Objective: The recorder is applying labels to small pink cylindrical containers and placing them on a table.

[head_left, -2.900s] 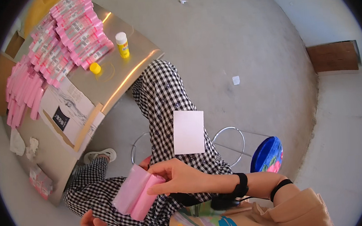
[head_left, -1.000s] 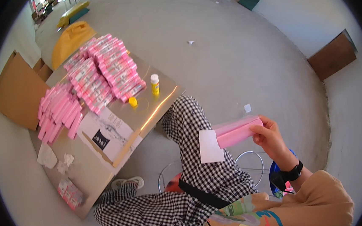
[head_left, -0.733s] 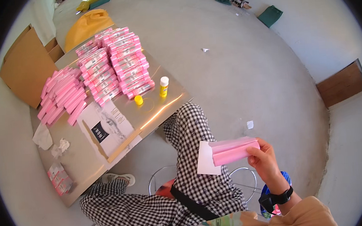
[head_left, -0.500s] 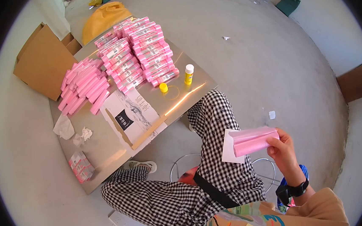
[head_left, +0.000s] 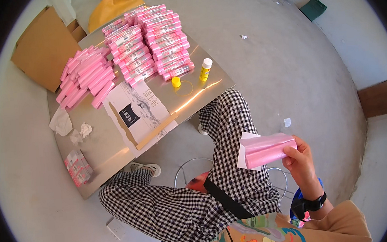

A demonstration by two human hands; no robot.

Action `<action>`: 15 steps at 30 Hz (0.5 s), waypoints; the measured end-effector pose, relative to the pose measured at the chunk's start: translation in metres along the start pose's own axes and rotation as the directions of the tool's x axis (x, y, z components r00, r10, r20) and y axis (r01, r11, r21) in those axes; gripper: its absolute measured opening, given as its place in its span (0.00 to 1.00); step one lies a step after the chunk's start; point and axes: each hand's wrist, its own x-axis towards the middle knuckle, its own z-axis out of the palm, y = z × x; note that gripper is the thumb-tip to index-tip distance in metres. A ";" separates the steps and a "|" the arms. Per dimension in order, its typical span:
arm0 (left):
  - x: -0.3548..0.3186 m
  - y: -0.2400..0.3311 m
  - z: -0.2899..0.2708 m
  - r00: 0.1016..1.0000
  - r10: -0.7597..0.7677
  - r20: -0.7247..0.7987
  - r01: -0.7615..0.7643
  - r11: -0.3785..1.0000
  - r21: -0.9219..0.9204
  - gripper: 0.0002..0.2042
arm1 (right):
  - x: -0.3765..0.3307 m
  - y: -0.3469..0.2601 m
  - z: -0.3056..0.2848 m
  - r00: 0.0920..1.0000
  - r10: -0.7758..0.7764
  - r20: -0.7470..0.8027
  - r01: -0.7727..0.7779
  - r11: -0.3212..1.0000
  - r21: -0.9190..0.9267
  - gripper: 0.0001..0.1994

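Note:
Over my right thigh, my right hand [head_left: 299, 160] grips one end of a pink plastic roll [head_left: 269, 153], thumb on top and fingers behind. A loose flap of its film stands up along the far side. A piece of white paper [head_left: 241, 156] sticks out behind and beyond the roll's left end. My left hand is out of view. On the metal table [head_left: 97, 144], a loose heap of plain pink rolls [head_left: 88, 77] lies left of stacked labelled pink rolls [head_left: 169, 43]. Near the table's right edge stands a yellow bottle [head_left: 205, 70] with a white top.
A yellow cap [head_left: 176, 82] and printed cardboard [head_left: 140, 109] lie on the table, with crumpled paper [head_left: 85, 129] and printed label stacks [head_left: 78, 168] at left. A cardboard box [head_left: 45, 51] and yellow sack [head_left: 116, 6] stand beyond. Metal stool rings [head_left: 192, 162] show by my legs.
The view has shifted slightly, so the table's things sit a little differently in it. My right hand still grips the roll, which has barely moved. The left forearm has slipped out at the lower edge.

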 end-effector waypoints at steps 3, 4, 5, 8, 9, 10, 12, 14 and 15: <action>0.002 -0.001 -0.001 1.000 0.023 0.000 -0.023 1.000 0.020 0.12 | -0.002 0.003 -0.002 1.000 -0.001 0.004 0.001 1.000 -0.012 0.07; 0.003 -0.001 -0.003 1.000 0.031 -0.001 -0.031 0.999 0.023 0.12 | -0.002 0.004 -0.002 1.000 -0.010 -0.009 0.010 1.000 -0.016 0.07; 0.003 0.000 -0.003 0.999 0.037 -0.002 -0.037 0.999 0.037 0.12 | -0.003 0.004 -0.002 1.000 -0.003 -0.001 0.003 1.000 -0.002 0.07; 0.003 0.002 -0.002 0.998 0.064 -0.015 -0.063 0.996 0.065 0.12 | -0.003 0.002 -0.005 0.999 -0.031 -0.009 0.031 0.999 -0.043 0.09; 0.004 0.003 -0.002 0.997 0.074 -0.012 -0.073 0.995 0.070 0.12 | -0.003 0.002 -0.006 1.000 -0.021 0.011 0.021 0.999 -0.040 0.09; 0.004 0.004 -0.001 0.996 0.085 -0.017 -0.083 0.993 0.081 0.12 | -0.003 0.001 -0.007 0.999 -0.032 0.007 0.032 0.998 -0.046 0.10; 0.005 0.007 0.000 0.993 0.114 -0.018 -0.112 0.990 0.091 0.13 | -0.002 -0.001 -0.010 0.998 -0.063 0.011 0.064 0.997 -0.052 0.10; 0.006 0.010 0.001 0.991 0.130 -0.027 -0.126 0.987 0.101 0.13 | -0.004 -0.001 -0.012 0.999 -0.044 0.017 0.045 0.998 -0.043 0.10; 0.006 0.011 0.002 0.990 0.141 -0.029 -0.136 0.984 0.114 0.13 | -0.005 -0.001 -0.012 0.999 -0.040 0.029 0.041 0.999 -0.030 0.10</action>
